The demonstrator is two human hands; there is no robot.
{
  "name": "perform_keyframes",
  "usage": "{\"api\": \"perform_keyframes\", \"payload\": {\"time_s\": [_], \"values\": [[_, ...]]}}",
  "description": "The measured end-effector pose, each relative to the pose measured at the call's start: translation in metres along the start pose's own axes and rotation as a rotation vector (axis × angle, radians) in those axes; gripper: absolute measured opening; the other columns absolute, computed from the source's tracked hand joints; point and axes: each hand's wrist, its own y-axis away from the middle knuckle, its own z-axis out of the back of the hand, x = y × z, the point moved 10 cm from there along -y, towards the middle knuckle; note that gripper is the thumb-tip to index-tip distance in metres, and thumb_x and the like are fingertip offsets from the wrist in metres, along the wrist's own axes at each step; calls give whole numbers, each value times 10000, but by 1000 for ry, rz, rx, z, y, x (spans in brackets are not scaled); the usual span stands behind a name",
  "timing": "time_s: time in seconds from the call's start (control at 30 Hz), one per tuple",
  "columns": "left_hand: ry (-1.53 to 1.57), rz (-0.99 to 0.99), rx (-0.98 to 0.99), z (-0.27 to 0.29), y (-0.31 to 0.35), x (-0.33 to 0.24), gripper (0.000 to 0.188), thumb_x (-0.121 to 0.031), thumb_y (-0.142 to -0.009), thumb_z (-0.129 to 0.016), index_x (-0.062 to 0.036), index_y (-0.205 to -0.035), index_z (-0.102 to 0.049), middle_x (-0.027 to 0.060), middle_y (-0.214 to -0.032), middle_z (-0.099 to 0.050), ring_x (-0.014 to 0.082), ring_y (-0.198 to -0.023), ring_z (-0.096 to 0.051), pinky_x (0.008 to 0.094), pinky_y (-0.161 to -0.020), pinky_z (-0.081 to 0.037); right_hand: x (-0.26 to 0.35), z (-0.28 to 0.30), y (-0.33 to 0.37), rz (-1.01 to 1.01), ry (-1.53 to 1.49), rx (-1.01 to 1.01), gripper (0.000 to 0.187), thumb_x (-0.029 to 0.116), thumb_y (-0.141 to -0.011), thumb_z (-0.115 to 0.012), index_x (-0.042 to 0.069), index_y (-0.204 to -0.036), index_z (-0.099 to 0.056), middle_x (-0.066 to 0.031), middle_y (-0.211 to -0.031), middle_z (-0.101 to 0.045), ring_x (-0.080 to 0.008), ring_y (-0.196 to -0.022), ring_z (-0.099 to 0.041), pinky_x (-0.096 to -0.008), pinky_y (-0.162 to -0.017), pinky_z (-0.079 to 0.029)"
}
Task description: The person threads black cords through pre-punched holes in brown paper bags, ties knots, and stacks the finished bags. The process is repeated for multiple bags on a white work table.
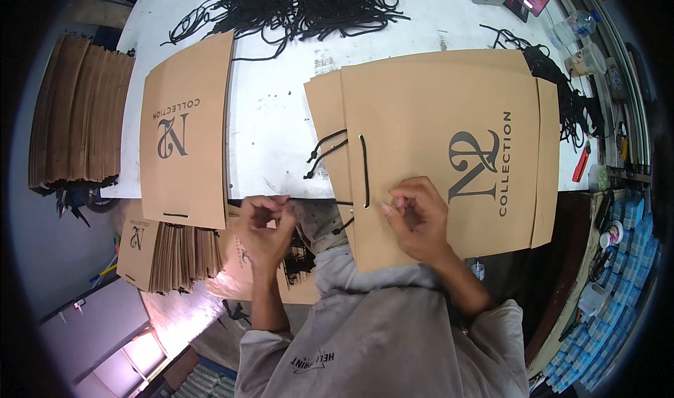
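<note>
A stack of flat brown paper bags (421, 103) with a black printed emblem lies in front of me, overhanging the table's near edge. A black cord handle (364, 173) runs between two eyelets on the top bag. Just right of the cord's lower end is my right hand (421, 219), fingers loosely curled, thumb and forefinger slightly apart, nothing visible between them. Further left, my left hand (265, 233) hovers off the table edge with bent fingers, thumb and forefinger close together. Anything in that pinch is too small to make out. Knotted cord ends (324, 152) stick out from a lower bag.
More flat bags (184, 117) lie on the left of the white table (274, 131). Black cords (302, 8) heap at the back; others (562, 89) lie right, near a red cutter (581, 165). Bag bundles (81, 113) stand at far left and below (186, 257).
</note>
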Motion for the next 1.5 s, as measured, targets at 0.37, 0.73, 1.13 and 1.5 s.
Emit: {"api": "perform_keyframes", "payload": {"time_s": [0.37,0.73,1.13,1.5], "values": [[612,288,675,-100,42,-17,688,-537,-1067,-452,57,-1395,-563,103,-906,-709,139,-819,-680,239,-730,-549,64,-44,1,293,31,179,305,-70,-757,-692,-27,-1057,-723,-121,-1006,-679,-284,-892,-663,-377,-784,-560],[606,432,617,-128,44,-6,301,28,-1012,-593,49,-1309,-640,174,-1062,-751,242,-1038,-736,343,-930,-612,102,-53,33,491,21,255,346,13,-637,-750,-26,-980,-727,-90,-954,-641,-245,-880,-656,-340,-765,-569],[753,322,676,-128,45,-7,360,129,-1002,-477,93,-1347,-574,257,-1219,-693,312,-1186,-676,426,-1038,-560,101,-54,36,447,-189,337,327,-27,-649,-757,-20,-974,-724,-93,-947,-646,-255,-863,-662,-343,-746,-579],[438,240,350,-96,40,-1,259,73,-927,-674,12,-1137,-534,95,-1000,-665,163,-917,-707,266,-767,-596,-11,-40,0,-391,-147,-16,150,-69,-884,-706,-28,-1027,-725,-136,-947,-687,-195,-802,-692,-295,-643,-533]]}}
